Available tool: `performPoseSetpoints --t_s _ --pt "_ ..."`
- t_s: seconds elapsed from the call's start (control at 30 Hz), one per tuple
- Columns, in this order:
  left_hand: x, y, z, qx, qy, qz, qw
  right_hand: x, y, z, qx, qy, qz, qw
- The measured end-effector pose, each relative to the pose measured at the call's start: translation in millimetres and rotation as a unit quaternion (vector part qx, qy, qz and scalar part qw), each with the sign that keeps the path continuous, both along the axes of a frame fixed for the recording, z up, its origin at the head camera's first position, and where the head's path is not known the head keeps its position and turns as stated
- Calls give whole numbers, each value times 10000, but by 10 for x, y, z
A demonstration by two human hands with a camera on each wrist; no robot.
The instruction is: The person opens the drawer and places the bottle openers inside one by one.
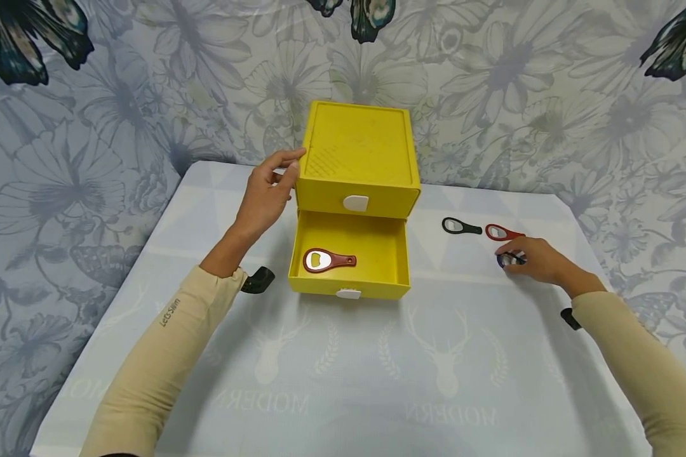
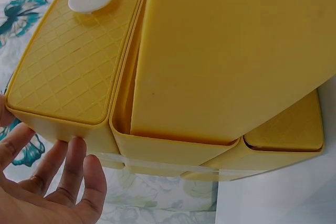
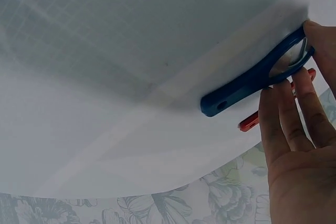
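A yellow drawer cabinet (image 1: pixel 360 146) stands at the back of the table, its middle drawer (image 1: pixel 371 247) pulled out. Inside that drawer lies a dark red bottle opener (image 1: pixel 336 259). My left hand (image 1: pixel 267 193) touches the cabinet's upper left side with its fingertips; in the left wrist view its fingers (image 2: pixel 71 177) are spread and loosely bent along that side. Off to the right, my right hand (image 1: pixel 540 260) pinches a blue bottle opener (image 3: pixel 247 85) by its round head between thumb and fingers. Its handle points away from the palm in the right wrist view.
A black bottle opener (image 1: pixel 462 226) and a red bottle opener (image 1: pixel 500 233) lie on the white table (image 1: pixel 354 362), right of the cabinet. Flower-patterned cloth (image 1: pixel 491 95) hangs behind. The upper drawer, with its white handle (image 1: pixel 356 203), is closed.
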State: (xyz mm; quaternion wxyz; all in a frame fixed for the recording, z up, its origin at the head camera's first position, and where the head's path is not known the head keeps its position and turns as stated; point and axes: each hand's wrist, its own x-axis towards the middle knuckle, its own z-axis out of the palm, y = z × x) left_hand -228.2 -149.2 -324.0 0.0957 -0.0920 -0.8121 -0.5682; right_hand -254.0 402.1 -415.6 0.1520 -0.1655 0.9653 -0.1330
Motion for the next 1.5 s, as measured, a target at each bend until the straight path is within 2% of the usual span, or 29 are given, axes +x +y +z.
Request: performPoseSetpoints --t_s 0.3,0.5,0.77,1.23,1.5 --pt "-16 -6 2 -12 -29 -17 10000 27 -86 43 -74 156 69 9998" --pt "-15 -23 18 146 -163 -96 9997 43 -161 78 -241 190 19 9995" --pt "-21 -21 18 243 -185 -119 9995 33 -230 104 -332 321 170 9988" --pt "-18 2 15 175 -195 -95 9996 116 -397 319 -469 722 270 9959" --pt "-4 -14 10 115 -164 -49 9998 173 -533 402 -881 891 440 9911"
